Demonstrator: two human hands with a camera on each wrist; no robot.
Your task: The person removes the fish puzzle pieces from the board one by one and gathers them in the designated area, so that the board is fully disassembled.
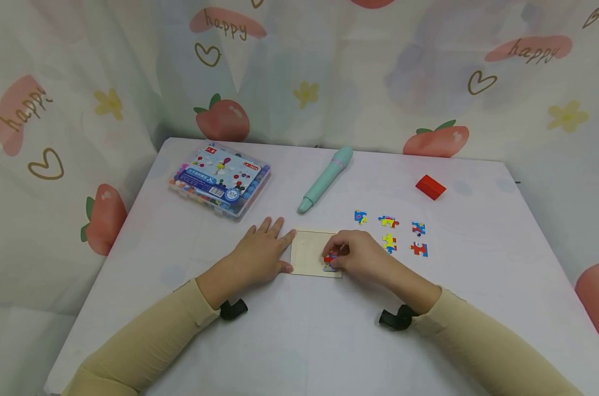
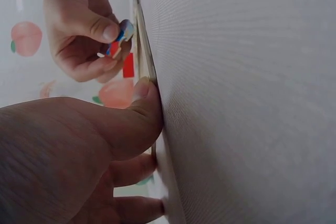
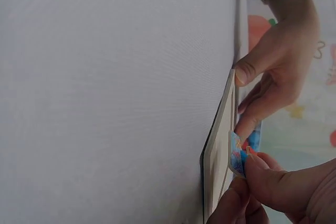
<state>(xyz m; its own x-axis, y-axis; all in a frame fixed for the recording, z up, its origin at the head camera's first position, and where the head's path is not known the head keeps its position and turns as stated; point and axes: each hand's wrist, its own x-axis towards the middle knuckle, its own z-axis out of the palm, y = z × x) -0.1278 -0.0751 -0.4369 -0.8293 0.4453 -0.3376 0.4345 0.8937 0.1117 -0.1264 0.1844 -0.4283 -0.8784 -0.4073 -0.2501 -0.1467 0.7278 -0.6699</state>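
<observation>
A shallow wooden puzzle tray lies on the white table in front of the person. The left hand rests flat beside it with fingers spread, its thumb and index finger touching the tray's left edge. Over the tray's right part, the right hand pinches a colourful jigsaw piece between thumb and fingers. In the right wrist view the piece is tilted, close to the tray's surface. Several loose jigsaw pieces lie in two rows to the right of the tray, partly hidden by the right hand.
A clear plastic case with a blue printed label stands at the back left. A mint-green microphone-shaped object lies behind the tray. At the back right sits a small red block. Patterned cloth hangs behind the table.
</observation>
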